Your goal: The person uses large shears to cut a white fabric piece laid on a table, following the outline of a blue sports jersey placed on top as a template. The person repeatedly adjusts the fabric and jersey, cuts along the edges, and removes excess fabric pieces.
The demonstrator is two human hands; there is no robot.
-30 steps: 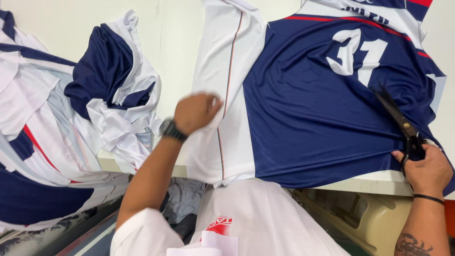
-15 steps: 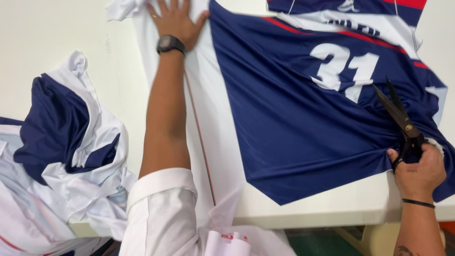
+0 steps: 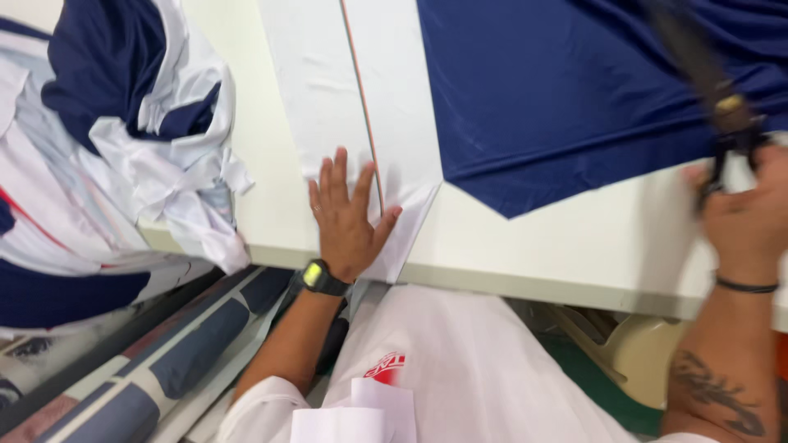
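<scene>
A: Where's the jersey [image 3: 460,90]?

B: Spread flat on the white table [image 3: 542,246] — white side panel at the near edge, navy body running off to the right, hem corner pointing toward the person.

A: Left hand [image 3: 349,217]?

B: Fingers spread, palm pressed flat on the white panel beside the thin red piping. Pinning it, gripping nothing.

A: Right hand [image 3: 751,213]?

B: Closed on the handles of dark scissors [image 3: 710,90], blades raised over the navy cloth. Blurred, so blades open or shut — can't tell.

A: How will the cloth handle?

B: Judging by the drape: light, limp, slick knit. Likely slides and ripples on the smooth top, so hold it flat near the seam or pinch a hem edge.

A: Anything else?

B: Heap of similar garments [image 3: 123,148] crumpled at the left, well apart.
</scene>
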